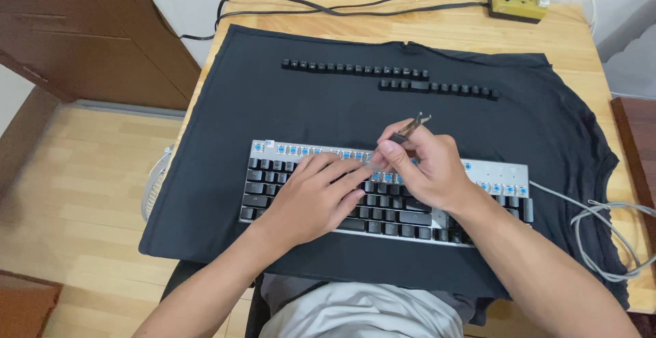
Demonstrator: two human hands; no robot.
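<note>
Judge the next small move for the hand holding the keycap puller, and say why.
Probably lower the keycap puller in the right hand onto the nearest remaining black keycap. The puller's prongs point up and hold no cap, the keyboard's top rows show bare blue switches, pulled keycaps lie in rows on the black cloth, and the left hand steadies the keys.

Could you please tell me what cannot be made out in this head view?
- Keys of the silver mechanical keyboard beneath the left hand and right hand: hidden by them.
- Thin metal keycap puller: its grip is covered by right fingers.
- Legends on the two rows of loose black keycaps: too small.
</note>
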